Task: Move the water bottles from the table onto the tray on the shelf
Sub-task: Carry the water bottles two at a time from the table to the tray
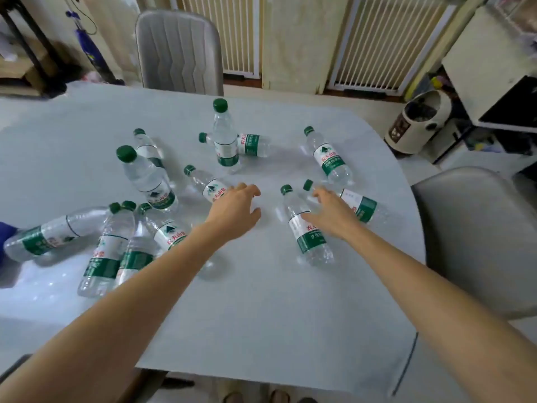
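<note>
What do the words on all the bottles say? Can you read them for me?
"农夫山泉", red characters on the white label of the bottle far right.
"农夫山", same red brand, partly hidden, on the bottle by the left forearm.
"饮用", white on the green band of the bottle under the right hand; the rest is blurred.
Small print on all other bottle labels is too blurred to read.
</note>
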The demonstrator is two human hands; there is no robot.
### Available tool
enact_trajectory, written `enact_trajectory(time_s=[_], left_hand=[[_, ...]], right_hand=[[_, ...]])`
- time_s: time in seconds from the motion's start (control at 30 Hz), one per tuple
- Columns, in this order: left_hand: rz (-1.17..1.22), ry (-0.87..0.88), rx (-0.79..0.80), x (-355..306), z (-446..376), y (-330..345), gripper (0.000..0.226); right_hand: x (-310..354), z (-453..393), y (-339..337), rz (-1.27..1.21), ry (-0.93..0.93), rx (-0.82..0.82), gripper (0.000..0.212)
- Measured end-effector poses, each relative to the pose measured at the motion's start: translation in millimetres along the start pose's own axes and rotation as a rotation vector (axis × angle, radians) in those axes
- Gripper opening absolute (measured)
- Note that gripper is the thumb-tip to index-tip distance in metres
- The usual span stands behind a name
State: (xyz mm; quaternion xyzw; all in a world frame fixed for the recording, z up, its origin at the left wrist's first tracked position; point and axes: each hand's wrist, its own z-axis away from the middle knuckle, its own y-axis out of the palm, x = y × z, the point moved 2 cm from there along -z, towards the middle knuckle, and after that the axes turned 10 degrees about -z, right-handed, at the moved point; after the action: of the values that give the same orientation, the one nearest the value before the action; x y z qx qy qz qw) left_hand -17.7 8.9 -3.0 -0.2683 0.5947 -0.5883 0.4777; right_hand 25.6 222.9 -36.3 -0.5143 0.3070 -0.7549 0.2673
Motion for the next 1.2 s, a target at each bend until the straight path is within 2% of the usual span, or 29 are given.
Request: enact_trajectory(time_s=[0.1, 0.17, 0.3, 0.43, 0.53, 0.7, 0.8, 0.87, 1.0, 1.1, 1.2], left_hand=[[0.029, -0.047, -0.028, 10.6, -6.8, 17.2, 0.049], [0.099, -0.13, -0.058, 18.8, -11.1, 26.2, 0.057], [0.446, -0.506, -0.137, 44.6, -26.7, 44.8, 0.072], [0.781, -0.929, -0.126, 76.1, -51.2, 67.3, 0.085], [0.927, -1.083, -0.139, 95.4, -76.4, 85.2, 0.096], [0.769, -1.03, -0.118, 96.0, -102.4, 106.7, 0.11], [0.712, -0.988, -0.095, 98.2, -108.2, 106.5, 0.093], [0.68, -0.926, -0.02, 100.5, -106.1, 102.8, 0.082], [0.508, -0.837, 0.113, 91.8, -67.6, 107.5, 0.081], [0.232, -0.783, 0.068, 73.3, -36.6, 119.0, 0.075], [0.206, -0.715, 0.04, 60.7, -30.0, 121.3, 0.068]], right_hand=[[-12.8, -9.3, 32.3, 0.018, 0.152, 0.096, 0.092], [-17.7, -15.4, 50.7, 0.034, 0.208, 0.12, 0.103], [-27.9, -28.1, 72.4, 0.057, 0.257, 0.105, 0.096], [-31.9, -31.2, 91.9, 0.074, 0.195, 0.056, 0.082], [-34.2, -35.5, 96.3, 0.065, 0.176, 0.02, 0.075], [-38.7, -36.5, 102.6, 0.052, 0.174, -0.014, 0.072], [-41.2, -40.4, 100.2, 0.027, 0.186, -0.003, 0.073], [-41.3, -41.6, 99.1, 0.011, 0.186, -0.008, 0.072], [-39.5, -38.8, 100.0, 0.003, 0.172, -0.029, 0.072], [-39.5, -36.1, 99.3, 0.009, 0.169, -0.062, 0.075], [-39.8, -34.6, 98.1, 0.01, 0.17, -0.08, 0.074]])
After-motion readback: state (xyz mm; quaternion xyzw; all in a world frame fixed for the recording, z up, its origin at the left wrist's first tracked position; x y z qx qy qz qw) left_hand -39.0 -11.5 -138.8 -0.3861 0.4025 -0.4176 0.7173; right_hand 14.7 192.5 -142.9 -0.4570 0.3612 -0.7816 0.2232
